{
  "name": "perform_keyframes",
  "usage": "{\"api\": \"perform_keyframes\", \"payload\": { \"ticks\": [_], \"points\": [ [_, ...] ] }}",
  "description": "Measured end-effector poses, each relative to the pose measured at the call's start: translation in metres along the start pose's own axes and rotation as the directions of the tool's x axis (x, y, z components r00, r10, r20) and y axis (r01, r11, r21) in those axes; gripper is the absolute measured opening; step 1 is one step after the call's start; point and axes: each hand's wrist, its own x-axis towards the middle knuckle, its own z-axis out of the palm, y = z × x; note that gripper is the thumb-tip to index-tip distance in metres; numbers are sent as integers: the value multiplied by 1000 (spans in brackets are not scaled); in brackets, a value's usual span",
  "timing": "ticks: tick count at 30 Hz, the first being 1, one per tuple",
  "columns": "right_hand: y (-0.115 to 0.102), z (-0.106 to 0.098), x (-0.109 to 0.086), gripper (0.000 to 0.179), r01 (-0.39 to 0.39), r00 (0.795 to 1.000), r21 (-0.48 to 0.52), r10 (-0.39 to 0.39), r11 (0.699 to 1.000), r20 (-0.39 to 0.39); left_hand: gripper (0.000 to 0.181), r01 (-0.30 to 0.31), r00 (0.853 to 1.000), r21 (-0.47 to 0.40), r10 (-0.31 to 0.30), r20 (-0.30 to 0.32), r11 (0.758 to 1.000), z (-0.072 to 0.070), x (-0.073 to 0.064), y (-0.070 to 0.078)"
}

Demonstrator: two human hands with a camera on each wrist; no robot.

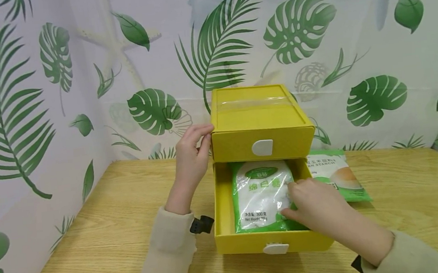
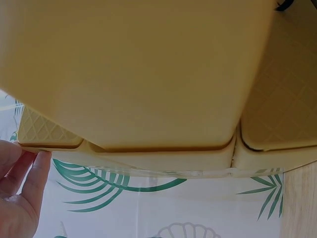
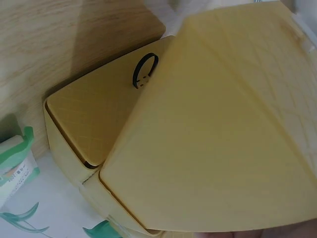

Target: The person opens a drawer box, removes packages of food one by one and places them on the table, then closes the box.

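A yellow two-tier drawer box (image 1: 255,117) stands on the table with its lower drawer (image 1: 246,242) pulled out. In that drawer lies a white and green bag of sugar (image 1: 259,194), printed 300 g. My right hand (image 1: 318,204) reaches over the drawer's right wall and grips the bag's right side with thumb and fingers; in the right wrist view the drawer wall (image 3: 213,148) hides most of it. My left hand (image 1: 195,157) touches the upper left corner of the box with nearly straight fingers, and the left wrist view shows its fingertips (image 2: 42,161) at the box's edge.
A bag of corn starch (image 1: 341,177) lies on the table to the right, partly behind the drawer box. White tabs (image 1: 263,148) mark the drawer fronts. A leaf-patterned cloth (image 1: 146,50) hangs behind the wooden table (image 1: 129,199).
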Motion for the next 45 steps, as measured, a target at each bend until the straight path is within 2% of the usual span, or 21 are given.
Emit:
{"api": "perform_keyframes", "payload": {
  "ticks": [19, 25, 32, 36, 40, 45],
  "points": [
    [-2, 5, 6, 24, 63, 998, 39, -62, 997, -17, 19, 26, 1000, -2, -26, 2, 1000, 1, -1, -2],
    [-4, 4, 8, 24, 59, 998, 57, -58, 997, -7, 18, 22, 1000, -10, -22, 2, 1000, 2, 0, -2],
    [-1, 5, 8, 23, 58, 998, 80, -55, 995, -37, 18, 21, 1000, -12, -21, 6, 1000, 2, 0, -2],
    [2, 7, 10, 24, 31, 999, 66, -28, 997, -45, 18, 25, 1000, -13, -25, 9, 1000, 2, 0, 0],
    [5, 7, 13, 31, -26, 999, 99, 24, 995, 30, 18, 22, 1000, -9, -22, 6, 1000, 1, 0, 0],
    [3, 6, 18, 42, -121, 983, 118, 102, 986, 151, 18, 24, 1000, -10, -23, 7, 1000, 1, 0, 0]
  ]
}}
